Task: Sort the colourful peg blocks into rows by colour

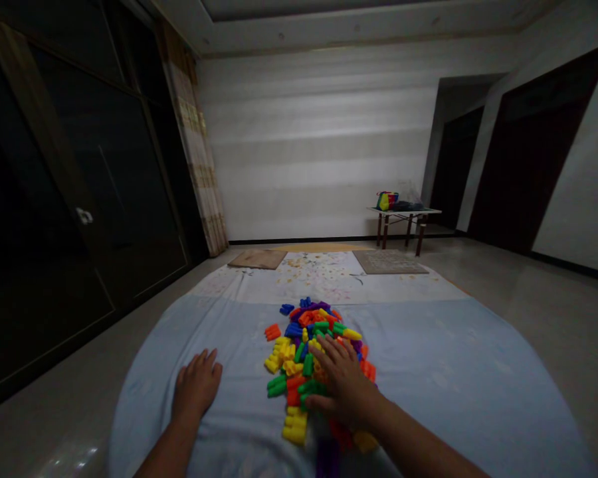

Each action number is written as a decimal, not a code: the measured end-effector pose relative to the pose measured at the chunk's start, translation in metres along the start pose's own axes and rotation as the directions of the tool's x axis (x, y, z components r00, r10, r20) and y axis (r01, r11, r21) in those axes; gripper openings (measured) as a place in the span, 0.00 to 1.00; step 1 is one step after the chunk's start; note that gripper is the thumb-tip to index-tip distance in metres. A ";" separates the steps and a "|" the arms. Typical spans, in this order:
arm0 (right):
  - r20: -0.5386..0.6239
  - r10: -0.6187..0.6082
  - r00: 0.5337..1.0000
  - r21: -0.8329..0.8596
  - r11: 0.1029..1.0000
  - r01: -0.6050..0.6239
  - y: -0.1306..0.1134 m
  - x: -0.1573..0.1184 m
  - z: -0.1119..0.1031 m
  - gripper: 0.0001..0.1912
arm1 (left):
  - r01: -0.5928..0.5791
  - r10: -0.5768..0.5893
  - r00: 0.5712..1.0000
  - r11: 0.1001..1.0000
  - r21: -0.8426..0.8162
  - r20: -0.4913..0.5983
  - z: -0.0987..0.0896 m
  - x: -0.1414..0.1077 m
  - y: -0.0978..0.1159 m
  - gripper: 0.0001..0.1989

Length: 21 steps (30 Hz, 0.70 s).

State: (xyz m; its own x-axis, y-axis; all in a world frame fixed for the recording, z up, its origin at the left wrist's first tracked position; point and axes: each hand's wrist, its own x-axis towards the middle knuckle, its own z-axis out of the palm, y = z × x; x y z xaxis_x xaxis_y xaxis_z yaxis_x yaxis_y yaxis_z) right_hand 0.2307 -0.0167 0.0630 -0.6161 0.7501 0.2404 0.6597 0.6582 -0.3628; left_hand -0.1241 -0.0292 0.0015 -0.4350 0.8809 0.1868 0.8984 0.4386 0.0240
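A heap of colourful plastic building blocks (pixel 307 365) lies in the middle of the cloth-covered table. My right hand (pixel 346 382) rests over the right side of the heap, fingers spread and touching or just above the blocks; some are hidden beneath it. Left of the heap, my left hand (pixel 197 384) lies flat on the light blue cloth (pixel 239 398), apart from the blocks. A yellow block (pixel 295 425) sits at the heap's near side, and an orange block (pixel 272 332) lies at its left edge. Near my right wrist, a purple block (pixel 327 457) looks blurred.
At the table's far end lie a brown board (pixel 258 259) on the left and a greyish mat (pixel 391 261) on the right, over a flowered white cloth (pixel 319 275). Beyond stands a small table (pixel 403 212) with a colourful bag (pixel 387 200). Dark glass doors (pixel 94 179) line the left.
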 end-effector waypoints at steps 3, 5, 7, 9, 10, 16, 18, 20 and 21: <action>-0.132 0.046 0.990 -0.033 0.998 -0.051 0.027 -0.022 -0.001 0.38 | 0.003 0.002 0.999 0.996 -0.090 0.049 -0.002 0.001 -0.003 0.27; -0.206 0.131 0.970 -0.047 0.989 -0.143 0.048 -0.034 0.006 0.37 | -0.007 0.017 0.997 0.991 -0.131 0.077 -0.005 0.004 -0.005 0.27; -0.219 0.168 0.961 -0.045 0.982 -0.182 0.064 -0.041 0.018 0.36 | -0.031 0.046 0.995 0.987 -0.159 0.091 -0.011 0.007 -0.009 0.27; -0.188 0.152 0.970 -0.013 0.987 -0.158 0.071 -0.045 0.031 0.35 | -0.035 0.050 0.995 0.985 -0.170 0.083 -0.019 0.009 -0.016 0.27; -0.170 0.129 0.977 0.009 0.992 -0.129 0.071 -0.046 0.036 0.34 | -0.020 0.032 0.997 0.986 -0.163 0.071 -0.023 0.009 -0.020 0.28; -0.211 -0.078 0.974 0.101 0.990 0.101 0.056 -0.047 0.039 0.30 | 0.299 -0.298 0.954 0.954 -0.017 0.045 -0.014 -0.004 -0.068 0.31; -0.297 -0.070 0.952 0.126 0.986 0.111 0.060 -0.046 0.036 0.28 | 0.367 -0.367 0.925 0.930 0.011 0.101 -0.002 -0.010 -0.086 0.33; -0.399 -0.001 0.917 0.155 0.986 0.069 0.070 -0.046 0.035 0.25 | 0.344 -0.345 0.936 0.939 0.020 0.071 0.009 -0.014 -0.101 0.35; -0.443 0.042 0.895 0.171 0.985 0.038 0.078 -0.047 0.034 0.24 | 0.331 -0.332 0.941 0.943 0.033 0.068 0.013 -0.015 -0.107 0.36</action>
State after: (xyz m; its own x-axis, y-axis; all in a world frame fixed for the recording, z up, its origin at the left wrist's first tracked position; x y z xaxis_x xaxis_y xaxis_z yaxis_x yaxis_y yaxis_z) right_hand 0.2964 -0.0028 -0.0071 -0.3331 0.7282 0.5990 0.5524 0.6655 -0.5020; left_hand -0.2148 -0.0875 -0.0172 -0.7118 0.6951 0.1009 0.7015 0.7108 0.0524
